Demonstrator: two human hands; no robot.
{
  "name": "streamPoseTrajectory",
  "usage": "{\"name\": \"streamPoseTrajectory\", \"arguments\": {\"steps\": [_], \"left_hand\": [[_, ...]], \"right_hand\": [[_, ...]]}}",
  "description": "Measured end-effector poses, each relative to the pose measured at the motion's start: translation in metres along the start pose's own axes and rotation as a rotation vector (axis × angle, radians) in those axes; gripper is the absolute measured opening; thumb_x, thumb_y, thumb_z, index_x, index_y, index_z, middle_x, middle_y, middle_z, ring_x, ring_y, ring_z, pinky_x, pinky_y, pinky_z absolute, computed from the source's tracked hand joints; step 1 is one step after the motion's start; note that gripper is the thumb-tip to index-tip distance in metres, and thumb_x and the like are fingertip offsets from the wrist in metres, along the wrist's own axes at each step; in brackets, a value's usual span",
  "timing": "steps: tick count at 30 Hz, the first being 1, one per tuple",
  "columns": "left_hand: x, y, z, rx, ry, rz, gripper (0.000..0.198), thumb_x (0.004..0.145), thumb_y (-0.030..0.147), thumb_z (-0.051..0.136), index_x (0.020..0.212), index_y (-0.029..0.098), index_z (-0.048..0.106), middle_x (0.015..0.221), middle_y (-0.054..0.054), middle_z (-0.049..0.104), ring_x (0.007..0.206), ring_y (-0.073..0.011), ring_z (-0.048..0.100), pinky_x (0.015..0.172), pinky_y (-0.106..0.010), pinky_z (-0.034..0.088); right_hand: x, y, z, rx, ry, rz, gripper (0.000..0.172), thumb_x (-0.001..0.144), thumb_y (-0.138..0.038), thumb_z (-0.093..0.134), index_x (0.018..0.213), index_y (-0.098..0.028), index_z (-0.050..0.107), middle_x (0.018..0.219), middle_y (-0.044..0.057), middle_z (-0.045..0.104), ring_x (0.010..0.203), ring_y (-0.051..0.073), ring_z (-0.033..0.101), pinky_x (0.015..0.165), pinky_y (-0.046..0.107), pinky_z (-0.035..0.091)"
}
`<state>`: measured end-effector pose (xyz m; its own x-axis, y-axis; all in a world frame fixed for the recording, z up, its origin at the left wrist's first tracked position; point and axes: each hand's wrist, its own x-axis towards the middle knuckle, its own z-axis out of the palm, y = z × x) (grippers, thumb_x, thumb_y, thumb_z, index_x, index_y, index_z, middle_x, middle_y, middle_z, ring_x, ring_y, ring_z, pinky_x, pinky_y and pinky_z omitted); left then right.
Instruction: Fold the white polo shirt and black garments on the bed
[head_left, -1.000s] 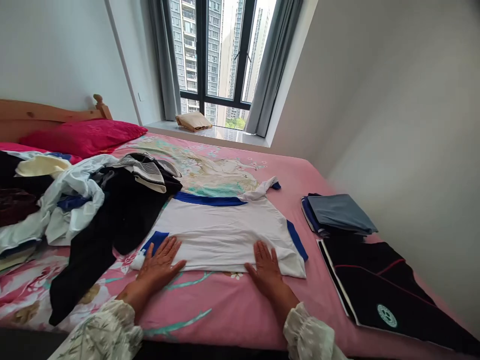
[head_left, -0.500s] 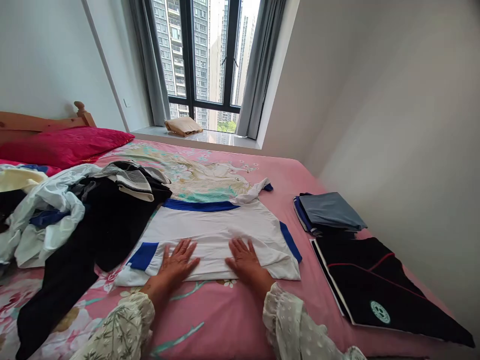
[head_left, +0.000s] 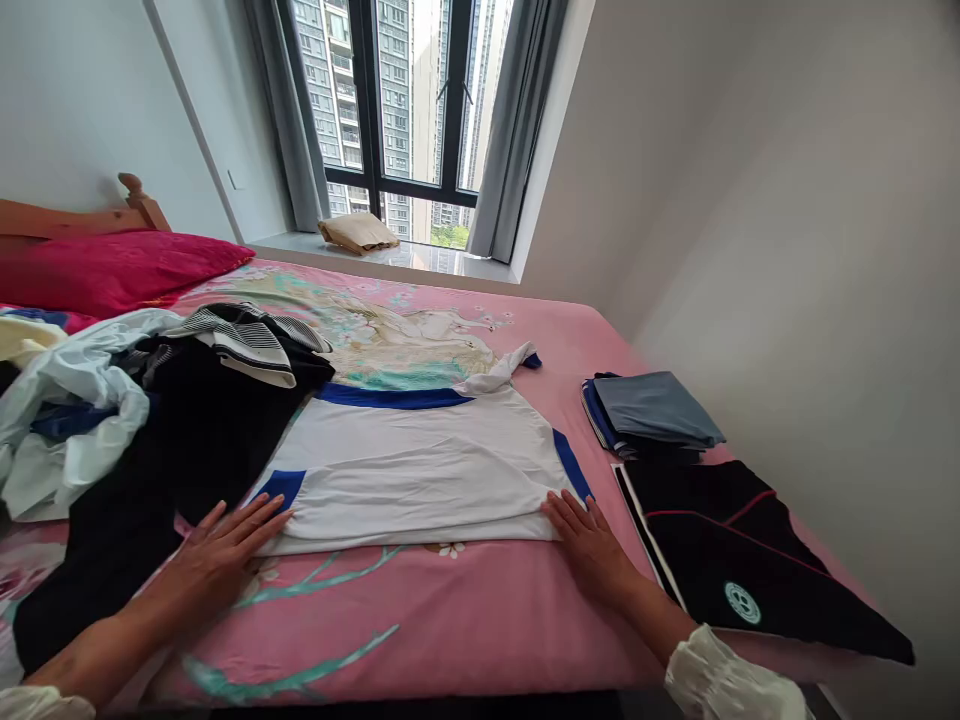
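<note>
The white shirt (head_left: 420, 465) lies spread on the pink bed sheet (head_left: 480, 630), in the middle of the frame. Its near edge runs almost straight from left to right, a little below the centre, and a blue band (head_left: 397, 397) follows its far edge. One sleeve (head_left: 499, 375) with a blue end points away, toward the top of the frame.

The left hand (head_left: 229, 545) is at the lower left of the frame, palm down, and its stretched fingers lie flat at the blue patch on the shirt's near left corner. The right hand (head_left: 589, 540) is right of the centre, also palm down, with its fingers stretched over the near right corner. Neither hand is clamped on the cloth. The hands are well apart, with most of the near edge between them.

At the left, the room is narrow: a black cloth (head_left: 217, 430) comes just beside the shirt, and a striped cloth (head_left: 247, 345) lies on it. At the right, a strip of sheet separates the shirt from the folded grey cloth (head_left: 656, 408) and from the dark garment (head_left: 757, 550) with red lines; the right forearm passes close to this garment's left edge. Below the shirt, a wide part of the sheet reaches to the bed's near edge, at the bottom of the frame.
</note>
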<state>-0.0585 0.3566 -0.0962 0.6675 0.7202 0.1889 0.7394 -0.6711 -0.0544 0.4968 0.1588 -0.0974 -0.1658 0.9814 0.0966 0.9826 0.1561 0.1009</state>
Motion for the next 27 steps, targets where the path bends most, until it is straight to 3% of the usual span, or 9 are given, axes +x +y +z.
{"name": "streamPoseTrajectory", "arguments": {"steps": [3, 8, 13, 17, 22, 27], "left_hand": [[0.008, 0.000, -0.005, 0.030, -0.067, 0.009, 0.069, 0.070, 0.006, 0.039, 0.133, 0.032, 0.048, 0.145, 0.000, 0.043, 0.134, -0.0233, 0.037, 0.112, -0.052, 0.021], [0.022, 0.017, -0.012, -0.020, -0.127, -0.127, 0.065, 0.074, 0.004, 0.034, 0.133, 0.025, 0.049, 0.140, -0.005, 0.049, 0.130, -0.0216, 0.044, 0.107, -0.048, 0.030], [0.021, 0.023, -0.027, -0.056, -0.165, -0.137, 0.062, 0.074, 0.007, 0.041, 0.132, 0.028, 0.050, 0.139, -0.006, 0.050, 0.130, -0.0219, 0.043, 0.110, -0.049, 0.024], [0.005, 0.027, -0.035, -0.057, -0.158, -0.058, 0.062, 0.074, 0.003, 0.040, 0.128, 0.032, 0.054, 0.136, -0.003, 0.053, 0.126, -0.0190, 0.048, 0.111, -0.047, 0.021], [-0.041, 0.046, -0.032, -0.078, -0.161, 0.052, 0.062, 0.080, 0.004, 0.035, 0.131, 0.036, 0.049, 0.138, 0.000, 0.051, 0.129, -0.0179, 0.044, 0.112, -0.045, 0.020], [-0.085, 0.067, -0.036, -0.064, -0.142, -0.049, 0.060, 0.077, 0.009, 0.040, 0.133, 0.030, 0.049, 0.142, -0.005, 0.046, 0.134, -0.0223, 0.038, 0.112, -0.049, 0.018]], "right_hand": [[0.020, -0.003, 0.006, -0.027, 0.035, -0.029, 0.082, 0.067, 0.010, 0.032, 0.143, -0.022, 0.032, 0.150, 0.004, 0.031, 0.140, 0.024, 0.020, 0.112, 0.055, 0.014], [0.040, -0.001, 0.009, 0.010, 0.059, -0.015, 0.067, 0.077, 0.008, 0.030, 0.134, -0.022, 0.048, 0.139, 0.005, 0.047, 0.131, 0.024, 0.040, 0.110, 0.050, 0.027], [0.031, 0.010, -0.004, 0.084, -0.017, -0.014, 0.069, 0.072, 0.009, 0.030, 0.130, -0.020, 0.053, 0.136, 0.006, 0.051, 0.125, 0.020, 0.047, 0.106, 0.040, 0.038], [-0.006, 0.012, -0.009, 0.107, -0.060, -0.042, 0.075, 0.067, 0.008, 0.031, 0.132, -0.023, 0.050, 0.136, 0.004, 0.051, 0.126, 0.017, 0.046, 0.106, 0.037, 0.039], [-0.080, 0.000, 0.007, 0.031, -0.042, -0.035, 0.081, 0.067, 0.009, 0.028, 0.135, -0.030, 0.046, 0.140, -0.003, 0.046, 0.129, 0.014, 0.043, 0.108, 0.037, 0.037], [-0.128, -0.032, 0.005, -0.013, -0.085, 0.044, 0.072, 0.071, 0.003, 0.033, 0.136, -0.027, 0.046, 0.143, 0.002, 0.041, 0.131, 0.024, 0.039, 0.104, 0.053, 0.036]]}}
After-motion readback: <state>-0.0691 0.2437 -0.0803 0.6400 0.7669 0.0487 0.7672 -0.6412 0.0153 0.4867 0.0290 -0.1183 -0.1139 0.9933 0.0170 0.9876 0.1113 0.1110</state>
